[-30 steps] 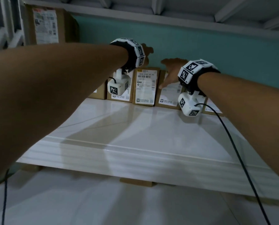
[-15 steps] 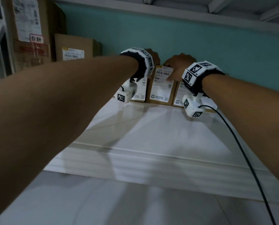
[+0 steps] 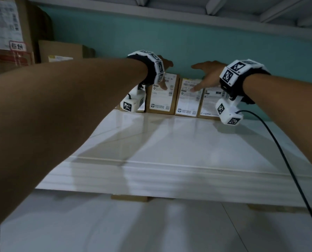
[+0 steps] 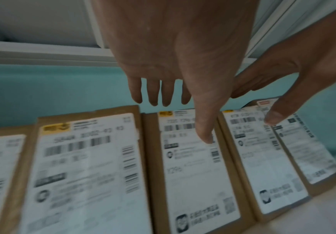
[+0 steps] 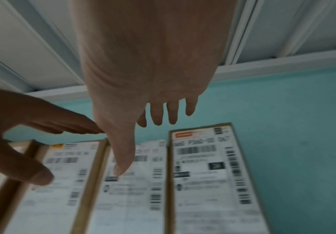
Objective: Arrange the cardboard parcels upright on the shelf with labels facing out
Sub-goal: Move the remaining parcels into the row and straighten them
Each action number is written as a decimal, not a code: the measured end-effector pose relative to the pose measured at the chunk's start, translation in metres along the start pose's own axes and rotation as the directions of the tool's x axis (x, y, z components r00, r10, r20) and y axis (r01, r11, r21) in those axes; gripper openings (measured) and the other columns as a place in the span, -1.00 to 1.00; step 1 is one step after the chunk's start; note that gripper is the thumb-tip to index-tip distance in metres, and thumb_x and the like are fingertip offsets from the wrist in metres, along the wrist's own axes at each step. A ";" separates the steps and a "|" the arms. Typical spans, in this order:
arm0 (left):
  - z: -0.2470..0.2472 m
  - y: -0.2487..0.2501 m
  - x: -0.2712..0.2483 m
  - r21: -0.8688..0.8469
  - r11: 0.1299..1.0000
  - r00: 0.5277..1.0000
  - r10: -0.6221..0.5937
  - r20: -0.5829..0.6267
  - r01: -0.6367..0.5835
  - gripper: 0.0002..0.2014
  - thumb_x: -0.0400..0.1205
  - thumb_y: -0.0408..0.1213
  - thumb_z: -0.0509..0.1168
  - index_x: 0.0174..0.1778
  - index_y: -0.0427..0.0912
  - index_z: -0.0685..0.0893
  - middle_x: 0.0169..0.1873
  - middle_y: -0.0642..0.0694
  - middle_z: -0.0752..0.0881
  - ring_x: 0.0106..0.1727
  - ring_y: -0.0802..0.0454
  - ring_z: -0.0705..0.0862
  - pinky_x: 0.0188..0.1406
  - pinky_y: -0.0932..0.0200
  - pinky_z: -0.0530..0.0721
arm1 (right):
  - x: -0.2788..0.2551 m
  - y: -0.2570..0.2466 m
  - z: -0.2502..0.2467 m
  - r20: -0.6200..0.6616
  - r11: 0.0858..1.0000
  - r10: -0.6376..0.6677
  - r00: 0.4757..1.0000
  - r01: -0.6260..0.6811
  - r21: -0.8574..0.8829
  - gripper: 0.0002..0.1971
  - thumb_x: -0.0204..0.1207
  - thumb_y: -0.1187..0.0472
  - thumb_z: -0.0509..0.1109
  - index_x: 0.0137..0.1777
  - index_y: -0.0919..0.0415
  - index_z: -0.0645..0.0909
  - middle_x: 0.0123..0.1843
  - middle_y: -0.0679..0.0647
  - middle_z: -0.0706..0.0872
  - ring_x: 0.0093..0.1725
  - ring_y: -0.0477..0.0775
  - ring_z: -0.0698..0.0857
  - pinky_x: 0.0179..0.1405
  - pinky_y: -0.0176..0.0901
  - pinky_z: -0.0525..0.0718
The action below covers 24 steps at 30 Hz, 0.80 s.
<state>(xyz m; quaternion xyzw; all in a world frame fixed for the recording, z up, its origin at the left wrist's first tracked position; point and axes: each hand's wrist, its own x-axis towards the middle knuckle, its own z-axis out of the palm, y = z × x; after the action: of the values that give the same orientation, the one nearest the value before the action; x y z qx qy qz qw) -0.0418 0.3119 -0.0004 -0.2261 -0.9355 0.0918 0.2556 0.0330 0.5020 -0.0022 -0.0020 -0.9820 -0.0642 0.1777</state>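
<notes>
Several flat cardboard parcels stand upright in a row at the back of the white shelf [image 3: 169, 142], against the teal wall, white labels facing me. My left hand [image 3: 166, 75] hovers open over the top of one parcel [image 3: 161, 99], its thumb [image 4: 203, 133] hanging in front of that label. My right hand [image 3: 200, 77] is open over the neighbouring parcel [image 3: 188, 100], thumb [image 5: 121, 166] in front of its label. A further parcel [image 3: 210, 102] stands to the right. Another on the left [image 4: 83, 174] is mostly hidden behind my left wrist in the head view. I cannot tell whether the thumbs touch.
A tall cardboard box [image 3: 11, 33] and a lower one [image 3: 60, 51] stand at the shelf's far left. The upper shelf's underside [image 3: 169, 8] is close overhead. A black cable [image 3: 287, 160] trails from my right wrist. Bare white shelf lies in front of the row.
Half a second ago both hands were curled over the top of one parcel. Now the fingers are straightened and the hands have moved apart; the parcel stands in the row.
</notes>
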 end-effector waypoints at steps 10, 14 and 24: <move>0.011 0.061 0.054 -0.062 0.998 0.996 -0.017 0.082 0.022 -0.34 0.22 0.18 0.55 0.27 0.16 0.68 0.17 0.02 0.75 0.05 0.03 0.73 0.05 0.06 0.72 | -0.001 0.025 0.008 -0.034 0.989 -0.021 0.999 0.016 -0.150 -0.23 0.45 -0.27 0.43 0.48 0.28 0.50 0.44 0.24 0.59 0.37 0.30 0.60 0.31 0.06 0.61; 0.003 0.068 0.049 -0.041 0.994 0.989 -0.093 0.112 0.098 -0.48 0.22 0.12 0.56 0.08 0.04 0.75 -0.09 0.03 0.78 -0.21 0.10 0.68 -0.25 0.25 0.64 | 0.004 0.029 0.015 -0.098 0.986 -0.042 0.994 0.026 -0.164 -0.41 0.43 -0.22 0.48 0.24 0.26 0.69 0.16 0.22 0.76 0.08 0.25 0.75 -0.11 -0.14 0.63; 0.002 0.078 0.031 0.015 0.995 0.995 -0.100 0.028 0.100 -0.52 0.32 -0.05 0.55 0.15 -0.07 0.71 0.02 -0.11 0.77 -0.06 -0.04 0.76 -0.12 0.08 0.70 | -0.001 0.035 0.025 -0.191 0.991 -0.058 0.980 0.034 -0.128 -0.45 0.41 -0.18 0.50 0.26 0.20 0.68 0.17 0.23 0.74 0.08 0.28 0.73 -0.16 -0.16 0.52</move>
<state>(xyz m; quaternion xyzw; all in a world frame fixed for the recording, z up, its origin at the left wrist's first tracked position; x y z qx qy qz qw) -0.0371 0.3947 -0.0109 -0.1759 -0.9486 0.0883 0.2478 0.0257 0.5394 -0.0210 0.0158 -0.9539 -0.1291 0.2706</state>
